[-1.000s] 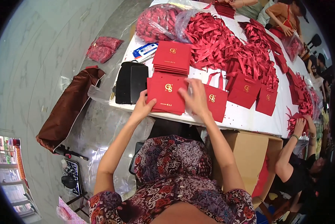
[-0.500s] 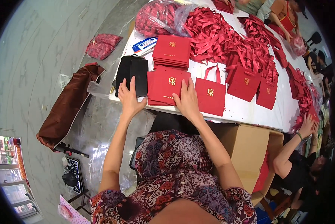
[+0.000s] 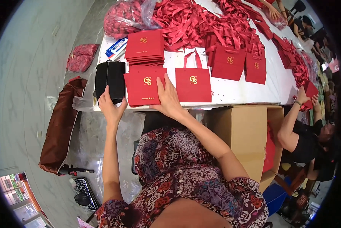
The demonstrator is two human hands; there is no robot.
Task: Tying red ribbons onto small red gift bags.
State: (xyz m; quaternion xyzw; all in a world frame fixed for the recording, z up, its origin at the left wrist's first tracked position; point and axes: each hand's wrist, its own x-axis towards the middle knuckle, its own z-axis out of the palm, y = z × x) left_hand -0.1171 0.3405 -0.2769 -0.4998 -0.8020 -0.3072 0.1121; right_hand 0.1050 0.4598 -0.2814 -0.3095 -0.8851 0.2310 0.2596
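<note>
A neat stack of red paper bags with a gold emblem (image 3: 145,89) lies at the table's front edge. My right hand (image 3: 168,98) rests along the stack's right side, fingers stretched onto the top bag and thumb by its front edge. Left of the stack, a dark phone (image 3: 116,78) lies on a black pouch (image 3: 101,78). My left hand (image 3: 111,108) is spread, its fingertips over the lower end of the phone and pouch, its thumb beside the stack's front left corner. Right of my right hand lies a single red bag (image 3: 193,89) with its ribbon handle up.
Another bag stack (image 3: 144,43) sits behind, beside a blue-and-white packet (image 3: 116,49). Heaped red ribbons (image 3: 185,24) and more bags (image 3: 228,66) cover the far table (image 3: 239,91). A cardboard box (image 3: 241,140) stands below the front edge. A co-worker (image 3: 299,129) handles red pieces at right.
The view has shifted, so the table sits further left and higher. My right hand has slid toward the stack's front edge, and my left fingers have drawn back slightly down the phone.
</note>
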